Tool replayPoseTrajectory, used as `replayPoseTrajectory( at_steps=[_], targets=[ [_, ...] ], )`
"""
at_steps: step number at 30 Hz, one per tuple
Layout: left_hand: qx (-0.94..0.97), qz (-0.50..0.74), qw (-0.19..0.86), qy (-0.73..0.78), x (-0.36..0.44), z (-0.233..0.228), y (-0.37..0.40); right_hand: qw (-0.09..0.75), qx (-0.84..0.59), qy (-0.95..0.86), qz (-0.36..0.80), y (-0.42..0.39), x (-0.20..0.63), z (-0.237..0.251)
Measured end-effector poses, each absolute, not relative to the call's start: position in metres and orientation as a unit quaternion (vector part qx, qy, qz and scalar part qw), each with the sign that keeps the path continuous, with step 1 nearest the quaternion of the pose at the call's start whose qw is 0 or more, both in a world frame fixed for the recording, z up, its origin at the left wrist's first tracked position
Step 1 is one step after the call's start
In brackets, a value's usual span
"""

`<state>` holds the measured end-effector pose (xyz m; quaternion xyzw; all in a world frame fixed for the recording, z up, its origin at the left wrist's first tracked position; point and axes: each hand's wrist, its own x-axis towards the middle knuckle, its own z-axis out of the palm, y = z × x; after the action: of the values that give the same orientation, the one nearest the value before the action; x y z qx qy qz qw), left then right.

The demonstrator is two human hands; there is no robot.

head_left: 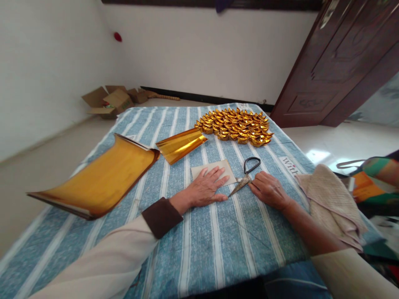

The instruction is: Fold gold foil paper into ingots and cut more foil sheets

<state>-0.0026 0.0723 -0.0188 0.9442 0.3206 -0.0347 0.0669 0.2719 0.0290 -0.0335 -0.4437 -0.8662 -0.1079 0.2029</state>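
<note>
The left hand lies flat, fingers spread and gripping nothing, pressing a pale sheet of paper onto the striped cloth of the tabletop. Just to its right lie the scissors, blades closed, long axis slanting from the black loop handles at the far right down to the tip pointing near-left, toward the left hand's fingertips. The right hand rests beside them, fingers loosely curled, empty, touching the blades near the pivot, so it is the nearer hand.
</note>
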Motion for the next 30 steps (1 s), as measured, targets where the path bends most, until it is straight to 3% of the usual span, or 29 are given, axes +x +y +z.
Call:
replayPoseTrajectory(
  at_steps=[30],
  targets=[
    [0.946, -0.001, 0.070, 0.318, -0.005, -0.025, 0.070, 0.198, -0.443, -0.871, -0.078, 0.017, 0.271, -0.033]
  ],
)
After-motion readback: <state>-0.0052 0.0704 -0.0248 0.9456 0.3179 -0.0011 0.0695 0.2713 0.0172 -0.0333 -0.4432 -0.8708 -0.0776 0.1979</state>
